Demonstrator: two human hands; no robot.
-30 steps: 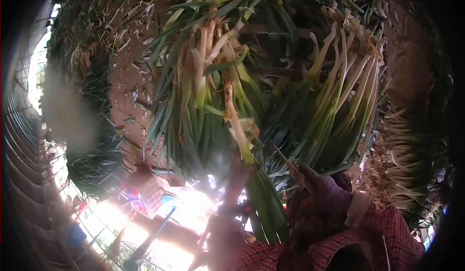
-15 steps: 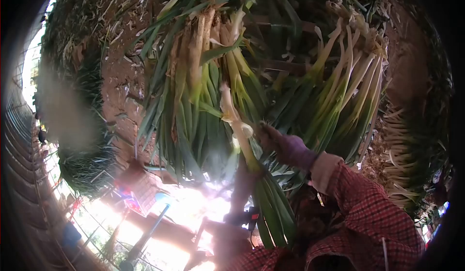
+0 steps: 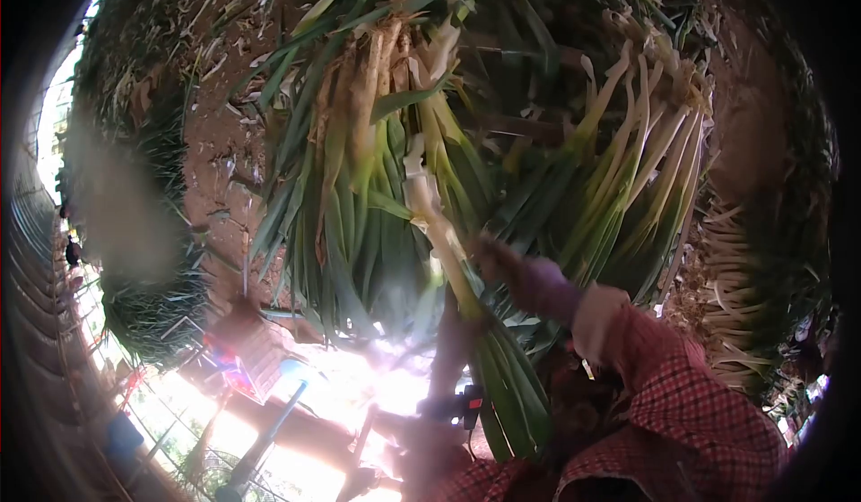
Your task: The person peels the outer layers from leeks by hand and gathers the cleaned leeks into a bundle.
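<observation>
A leek [image 3: 441, 233] with a pale, partly peeled stalk slants across the middle, its green leaves hanging down toward the lap. My left hand [image 3: 453, 336], washed out by glare, is closed round the leek where the stalk turns green. Just right of the stalk is my right hand [image 3: 529, 280], in a purple glove and slightly blurred. Its fingers are bent together beside the stalk; what they pinch is too small to make out. Behind the stalk lies a large bunch of leeks [image 3: 368, 161] with brown, dry outer leaves.
More leeks [image 3: 646, 152] lie fanned out at the right, and a row of pale stalks [image 3: 737, 296] lines the far right. Green leaves [image 3: 152, 314] are heaped at the left. Scraps litter the brown ground [image 3: 215, 134]. A blue-handled tool [image 3: 273, 430] stands at the lower left, near strong glare.
The loose curled peel beside the stalk no longer shows there. The right hand has shifted slightly downward, and the stalk's top end sits a little higher.
</observation>
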